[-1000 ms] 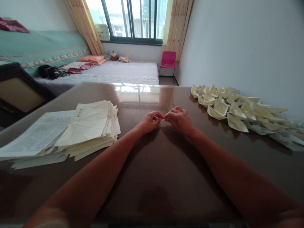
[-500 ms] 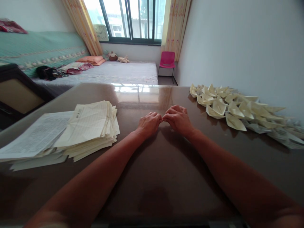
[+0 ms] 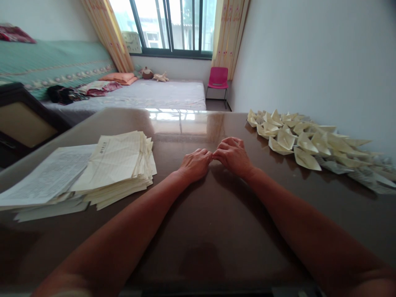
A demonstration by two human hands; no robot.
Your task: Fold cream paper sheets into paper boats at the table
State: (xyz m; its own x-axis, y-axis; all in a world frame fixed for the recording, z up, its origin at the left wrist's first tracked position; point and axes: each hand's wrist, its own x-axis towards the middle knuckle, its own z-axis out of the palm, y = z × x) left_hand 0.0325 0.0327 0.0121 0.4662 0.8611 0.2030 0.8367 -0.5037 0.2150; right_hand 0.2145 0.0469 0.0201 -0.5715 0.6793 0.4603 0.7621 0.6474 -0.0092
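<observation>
My left hand (image 3: 197, 162) and my right hand (image 3: 232, 153) meet at the fingertips above the middle of the brown table. Both are closed, thumbs and fingers pinched on a small piece of paper that the fingers hide almost wholly. Its pale edge showed between them a second ago; its folded form cannot be made out. To the left of my left hand lies a thick stack of cream lined paper (image 3: 111, 161). Several folded paper boats (image 3: 283, 140) stand crowded together to the right of my right hand.
Grey printed sheets (image 3: 49, 173) lie beside the cream stack, partly under it. The glossy table (image 3: 210, 231) reaches to a bed (image 3: 173, 93) with cushions and clothes on it. A pink chair (image 3: 218, 78) stands by the far wall. At the right, a wall borders the table.
My left hand has turned over, so its back now faces up and the pale paper edge is covered. My right hand stays nearly in place. The view shifted slightly.
</observation>
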